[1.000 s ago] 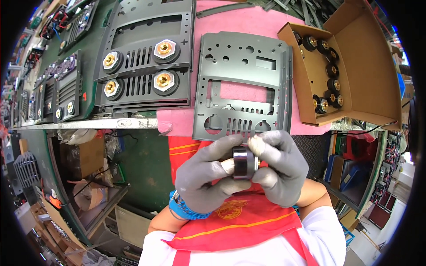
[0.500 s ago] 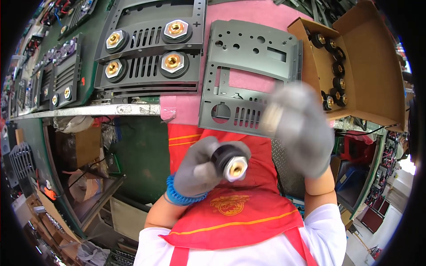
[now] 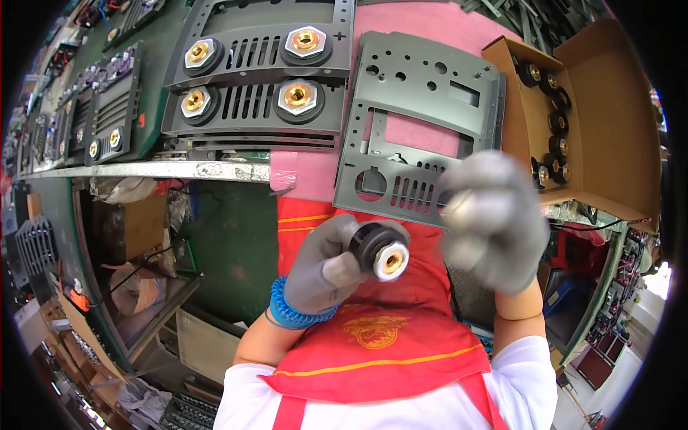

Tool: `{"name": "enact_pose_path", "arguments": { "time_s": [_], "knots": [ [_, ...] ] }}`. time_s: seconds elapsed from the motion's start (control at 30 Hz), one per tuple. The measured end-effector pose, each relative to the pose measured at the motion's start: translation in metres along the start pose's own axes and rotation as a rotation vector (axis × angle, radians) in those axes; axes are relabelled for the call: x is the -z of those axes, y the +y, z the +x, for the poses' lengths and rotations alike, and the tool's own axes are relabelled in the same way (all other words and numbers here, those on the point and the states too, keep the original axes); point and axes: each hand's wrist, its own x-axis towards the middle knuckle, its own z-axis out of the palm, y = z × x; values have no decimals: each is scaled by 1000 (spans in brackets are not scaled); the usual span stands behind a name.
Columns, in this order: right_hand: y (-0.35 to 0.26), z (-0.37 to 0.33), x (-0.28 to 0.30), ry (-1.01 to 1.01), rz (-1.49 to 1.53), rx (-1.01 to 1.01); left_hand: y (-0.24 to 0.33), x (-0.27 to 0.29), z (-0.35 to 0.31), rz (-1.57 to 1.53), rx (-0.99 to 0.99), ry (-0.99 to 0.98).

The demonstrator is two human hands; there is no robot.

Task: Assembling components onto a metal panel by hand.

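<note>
My left hand (image 3: 326,261), in a grey glove with a blue coiled band at the wrist, is closed around a black round terminal connector (image 3: 381,251). The connector's silver hex nut and brass threaded centre face up and toward me, above my red apron (image 3: 401,330). To its right, my gloved right hand (image 3: 494,222) is raised beside the lower right corner of a grey sheet-metal panel (image 3: 408,93). Motion smears its fingers, so I cannot see whether anything is between them. The panel has round holes, slots and a large rectangular cutout, and it lies on pink foam (image 3: 308,175).
An open cardboard box (image 3: 609,122) of black connectors with brass centres (image 3: 557,122) stands right of the panel. At left are stacked metal panels (image 3: 247,100) fitted with similar connectors. Further left lie circuit assemblies (image 3: 107,107). The bench's pale front edge (image 3: 215,170) runs before me.
My right hand has shifted slightly right and down, still blurred. The connector in my left hand has moved slightly up and right. The whole view has shifted a little.
</note>
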Motion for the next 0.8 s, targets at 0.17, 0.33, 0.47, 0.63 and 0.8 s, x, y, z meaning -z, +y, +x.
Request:
{"name": "enact_pose_path", "arguments": {
  "time_s": [0.17, 0.33, 0.47, 0.63, 0.8],
  "knots": [
    [-15, -4, -24, -71, -174, 149, -6, -4, 1, -81, 48, 24],
    [-14, -10, -35, -78, -110, 62, -10, -2, -5, -132, 143, 101],
    [-15, -13, -35, -23, -49, 147, -10, 10, -11, -136, 122, 67],
    [15, -2, -27, -22, -400, -195, -43, 71, -10, -96, 59, 59],
    [15, -8, -13, -136, -386, -206, -47, 71, 8, -157, 42, 4]
  ]
}}
